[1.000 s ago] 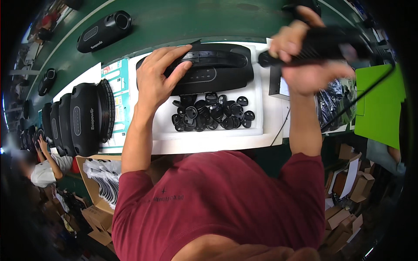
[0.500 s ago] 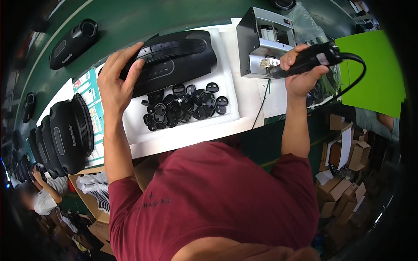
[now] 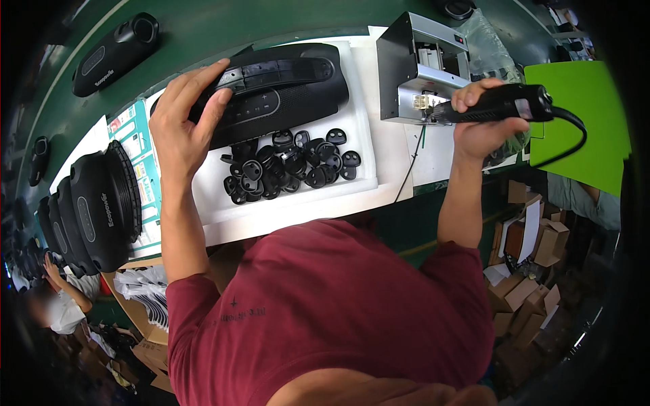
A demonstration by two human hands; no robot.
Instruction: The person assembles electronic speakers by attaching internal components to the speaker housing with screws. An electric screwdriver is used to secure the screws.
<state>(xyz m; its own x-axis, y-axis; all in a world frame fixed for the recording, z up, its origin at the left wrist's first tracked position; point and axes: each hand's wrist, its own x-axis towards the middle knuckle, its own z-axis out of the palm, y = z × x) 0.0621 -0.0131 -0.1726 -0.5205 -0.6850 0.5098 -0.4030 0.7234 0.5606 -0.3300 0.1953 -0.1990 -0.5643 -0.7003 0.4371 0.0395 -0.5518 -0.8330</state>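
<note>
My left hand (image 3: 186, 122) grips the left end of a black portable speaker (image 3: 305, 95), thumb and fingers closed over it near its top strap handle (image 3: 277, 73). The speaker lies on its side in a white foam tray (image 3: 362, 152). In my right hand (image 3: 484, 122) is a black corded electric screwdriver (image 3: 508, 103), held sideways with its tip pointing left. That tip is at the front outlet of a grey metal screw feeder (image 3: 399, 88); whether it touches a screw is too small to tell. Several small black plastic caps (image 3: 284, 162) lie piled in the tray, in front of the speaker.
Black speakers (image 3: 101, 210) stand in a row at the left end of the bench, and another speaker (image 3: 115, 54) lies beyond it. A bright green panel (image 3: 575, 128) is at right. Cardboard boxes (image 3: 535, 298) crowd the right side. A person (image 3: 64, 304) sits at far left.
The view has shifted slightly. My right hand and the electric screwdriver stay at the screw feeder, the screwdriver now more level. My left hand keeps its grip on the speaker.
</note>
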